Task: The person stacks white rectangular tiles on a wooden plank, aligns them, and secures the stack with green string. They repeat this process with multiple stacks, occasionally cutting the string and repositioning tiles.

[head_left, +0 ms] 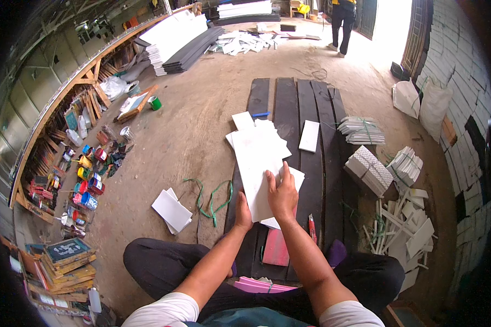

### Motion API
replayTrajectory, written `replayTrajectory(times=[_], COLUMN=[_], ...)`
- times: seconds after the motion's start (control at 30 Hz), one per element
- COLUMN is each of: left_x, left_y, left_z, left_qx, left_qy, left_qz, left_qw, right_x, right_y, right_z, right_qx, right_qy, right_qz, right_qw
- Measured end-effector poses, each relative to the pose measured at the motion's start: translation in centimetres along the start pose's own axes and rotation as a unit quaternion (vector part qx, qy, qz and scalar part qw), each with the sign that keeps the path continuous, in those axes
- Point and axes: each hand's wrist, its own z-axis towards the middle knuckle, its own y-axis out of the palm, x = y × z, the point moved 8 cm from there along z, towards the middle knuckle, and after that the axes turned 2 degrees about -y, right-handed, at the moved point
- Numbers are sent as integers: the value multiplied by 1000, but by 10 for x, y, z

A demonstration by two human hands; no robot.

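A: Grip status?
B: Both hands grasping one white sheet (252,174). Left hand (244,211) bears on its left edge near the close end; right hand (282,192) takes the right edge, thumb on the upper face. (Fingers underneath hidden; cannot tell if it is more than one layer.)
A: Why two sides?
B: Presumably to keep it square and steady. It points toward 11 o'clock, above the black planks (285,103), which likely serve as a low work surface between the knees.
A: Surroundings, from the hands?
B: White pieces (275,143) at 12, partly under the sheet's outline. Pink block (276,247) at 6. Red cutter (312,229) at 4, probably parked there for easy reach.
A: Left side?
B: Green cord (214,220) at 9, loose on the floor; small stack (172,211) beyond it.
A: And 2 o'clock?
B: Bundle (361,131), tied, seemingly so its layers stay together.
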Motion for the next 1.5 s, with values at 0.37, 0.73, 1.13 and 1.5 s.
replayTrajectory(times=[0.37, 0.73, 1.13, 1.5], left_x=[50, 84, 24, 31], left_y=[38, -11, -36, -124], left_z=[-8, 15, 13, 20], left_qx=[-49, 11, 85, 239], left_qy=[67, 70, 104, 79], left_qz=[168, 10, 163, 238], left_qw=[982, 997, 978, 938], right_x=[23, 11, 23, 152], right_y=[6, 33, 35, 43], right_z=[13, -35, -44, -17], right_qx=[63, -229, -38, 99], right_qy=[-92, -157, -41, 161], right_qz=[48, -133, 21, 190], right_qw=[993, 951, 998, 963])
